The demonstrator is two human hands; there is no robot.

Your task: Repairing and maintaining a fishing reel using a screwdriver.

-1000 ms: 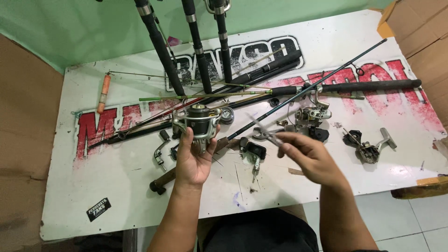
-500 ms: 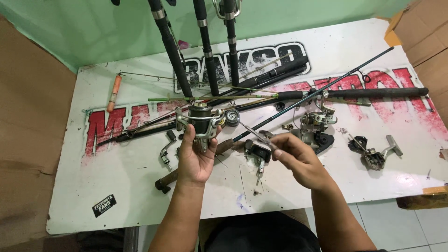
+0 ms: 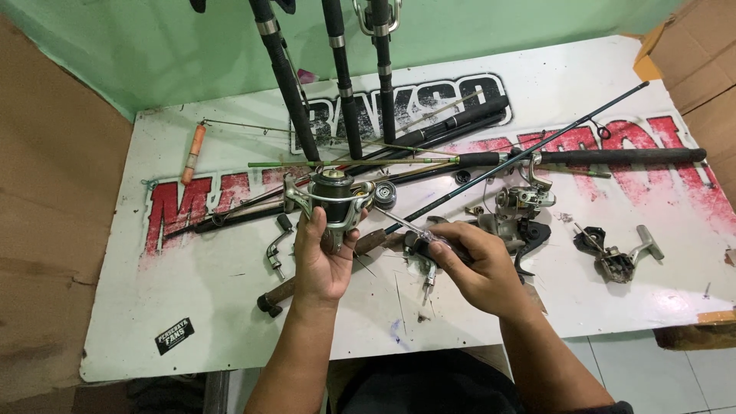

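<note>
My left hand (image 3: 322, 257) grips a silver spinning reel (image 3: 331, 196) from below and holds it just above the white table (image 3: 153, 307). My right hand (image 3: 477, 268) is closed on a screwdriver (image 3: 418, 234) whose thin metal shaft points up and left toward the reel. The shaft tip sits close to the reel's right side; whether it touches cannot be told. A small round metal part (image 3: 386, 195) lies just right of the reel.
Several fishing rods (image 3: 475, 157) lie across the table, and three dark rod butts (image 3: 337, 84) lean against the green wall. Loose reel bodies (image 3: 521, 215) (image 3: 613, 257), a crank handle (image 3: 274, 247) and an orange-handled rod (image 3: 192, 153) lie around. Cardboard stands left and right.
My right hand has closed on the screwdriver and brought its tip toward the reel. The left hand keeps the reel in about the same place.
</note>
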